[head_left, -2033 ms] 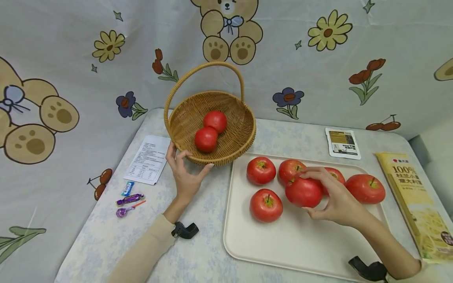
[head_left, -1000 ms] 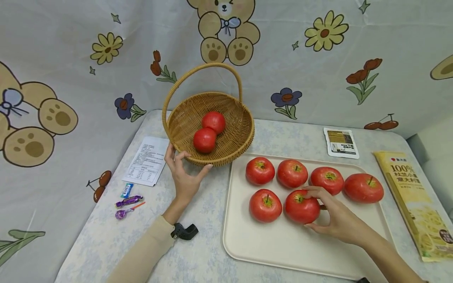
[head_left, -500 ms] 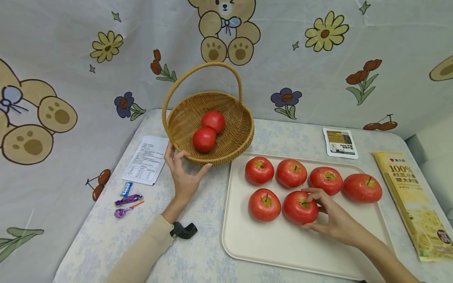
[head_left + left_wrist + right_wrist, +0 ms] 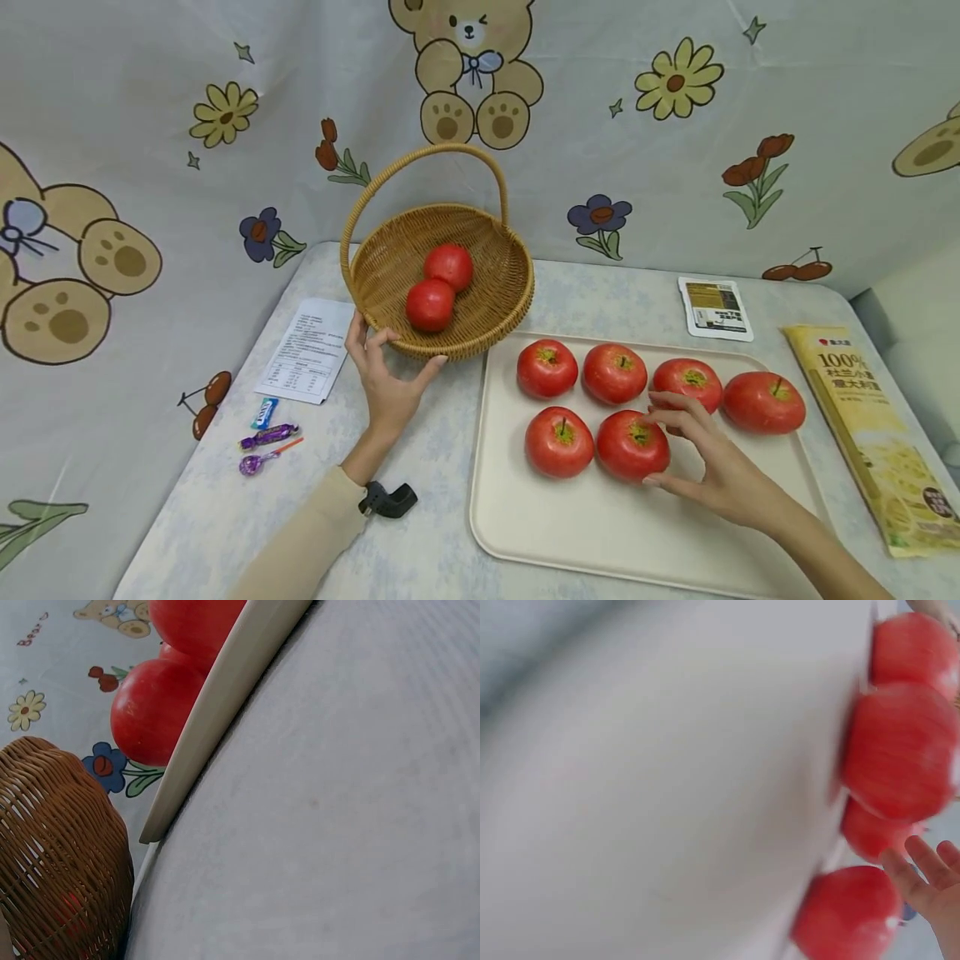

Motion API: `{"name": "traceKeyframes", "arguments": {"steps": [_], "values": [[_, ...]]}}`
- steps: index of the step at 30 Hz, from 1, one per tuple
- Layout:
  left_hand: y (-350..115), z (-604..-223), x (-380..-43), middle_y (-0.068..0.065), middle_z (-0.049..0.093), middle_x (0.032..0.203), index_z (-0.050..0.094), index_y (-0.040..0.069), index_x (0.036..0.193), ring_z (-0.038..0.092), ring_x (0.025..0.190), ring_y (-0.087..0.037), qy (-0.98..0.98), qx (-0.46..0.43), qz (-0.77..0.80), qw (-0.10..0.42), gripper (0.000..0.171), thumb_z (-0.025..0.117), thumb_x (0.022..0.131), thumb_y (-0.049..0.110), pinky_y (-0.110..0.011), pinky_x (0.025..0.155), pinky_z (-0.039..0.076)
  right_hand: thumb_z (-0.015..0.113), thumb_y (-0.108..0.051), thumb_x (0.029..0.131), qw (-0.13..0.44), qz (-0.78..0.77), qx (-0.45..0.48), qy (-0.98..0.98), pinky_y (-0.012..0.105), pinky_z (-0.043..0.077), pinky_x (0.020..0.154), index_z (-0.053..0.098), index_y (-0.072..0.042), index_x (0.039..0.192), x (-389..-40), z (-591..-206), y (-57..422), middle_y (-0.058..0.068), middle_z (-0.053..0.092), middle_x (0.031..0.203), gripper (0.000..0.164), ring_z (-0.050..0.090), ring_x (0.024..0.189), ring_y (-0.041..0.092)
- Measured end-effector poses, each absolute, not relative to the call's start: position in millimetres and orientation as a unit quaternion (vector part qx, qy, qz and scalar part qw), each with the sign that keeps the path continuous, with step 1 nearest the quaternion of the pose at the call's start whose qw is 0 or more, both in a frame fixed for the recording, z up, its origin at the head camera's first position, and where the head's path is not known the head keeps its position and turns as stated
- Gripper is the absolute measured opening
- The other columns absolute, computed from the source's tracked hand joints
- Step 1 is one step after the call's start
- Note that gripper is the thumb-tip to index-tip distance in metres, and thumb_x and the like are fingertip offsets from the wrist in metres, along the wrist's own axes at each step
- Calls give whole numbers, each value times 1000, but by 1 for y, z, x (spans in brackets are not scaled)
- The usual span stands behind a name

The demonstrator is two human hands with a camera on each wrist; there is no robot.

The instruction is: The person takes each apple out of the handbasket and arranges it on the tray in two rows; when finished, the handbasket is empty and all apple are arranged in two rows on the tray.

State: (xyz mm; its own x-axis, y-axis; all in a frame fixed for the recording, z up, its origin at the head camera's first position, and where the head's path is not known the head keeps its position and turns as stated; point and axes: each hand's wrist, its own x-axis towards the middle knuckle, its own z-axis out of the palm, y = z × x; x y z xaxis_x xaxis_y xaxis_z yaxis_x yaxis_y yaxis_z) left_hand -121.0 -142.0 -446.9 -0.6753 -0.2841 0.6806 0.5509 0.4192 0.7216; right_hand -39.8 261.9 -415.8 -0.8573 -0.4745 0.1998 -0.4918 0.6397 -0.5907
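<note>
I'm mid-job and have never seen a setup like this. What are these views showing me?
There is no machine here, just a person's two bare hands. The widest view comes from a head camera looking forward and down. The others come from wrist cameras: the left shows the side of a basket and a tray's rim; the right, partly blurred, shows apples and fingers.

On the table, the tray bears six red apples, and the basket contains two red fruits. At the left lie a printed paper and three sweets; behind the tray, a white packet; at the right, a yellow bag.

The left hand holds the basket's near side. The right hand is open beside a front-row apple and grips nothing; whether its thumb touches is unclear.
</note>
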Motion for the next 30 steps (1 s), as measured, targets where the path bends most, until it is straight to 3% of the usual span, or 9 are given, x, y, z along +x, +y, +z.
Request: {"name": "traceKeyframes", "arguments": {"steps": [4, 8, 10, 14, 17, 24, 30], "values": [[-144, -449, -119, -38, 16, 149, 45, -10, 102, 19, 142, -49, -744, -89, -531, 396, 60, 89, 65, 9, -68, 110, 22, 93, -11, 61, 26, 321, 280, -904, 2, 38, 94, 53, -19, 132, -45, -398, 261, 2, 39, 144, 82, 33, 134, 5], [-143, -449, -119, -38, 17, 148, 45, -10, 101, 20, 142, -49, -744, -93, -528, 398, 60, 89, 65, 8, -70, 109, 22, 92, -10, 62, 33, 306, 294, -905, 0, 33, 96, 54, -17, 132, -54, -384, 256, 8, 41, 144, 81, 31, 135, 4], [-143, -449, -119, -39, 17, 148, 45, -11, 101, 20, 142, -50, -744, -93, -528, 398, 60, 89, 65, 9, -70, 109, 22, 91, -12, 65, 22, 293, 298, -908, 5, 39, 96, 54, -17, 133, -58, -381, 250, 8, 41, 144, 78, 32, 135, 8], [-143, -449, -120, -39, 17, 148, 44, -11, 99, 20, 141, -50, -745, -94, -528, 396, 60, 89, 65, 9, -68, 110, 22, 88, -21, 71, -4, 273, 314, -909, 30, 56, 89, 52, -23, 135, -66, -376, 233, 7, 40, 146, 74, 35, 135, 19], [-143, -448, -119, -40, 17, 147, 44, -12, 99, 20, 141, -52, -745, -95, -527, 397, 60, 88, 64, 7, -68, 110, 22, 87, -24, 74, -13, 273, 343, -898, 44, 58, 84, 52, -27, 135, -76, -370, 218, 6, 38, 148, 71, 37, 136, 24], [-144, -446, -121, -40, 17, 148, 45, -12, 100, 19, 141, -51, -744, -97, -529, 397, 60, 89, 67, 12, -69, 110, 22, 81, -20, 81, -19, 271, 416, -868, 48, 54, 92, 54, -28, 133, -119, -349, 185, 6, 35, 152, 59, 40, 136, 26], [-144, -445, -120, -41, 17, 146, 45, -13, 99, 20, 140, -52, -741, -97, -530, 400, 60, 89, 67, 12, -69, 109, 22, 75, -26, 87, -19, 273, 450, -850, 50, 46, 103, 56, -23, 132, -155, -335, 152, 8, 37, 150, 49, 39, 138, 26]]}}
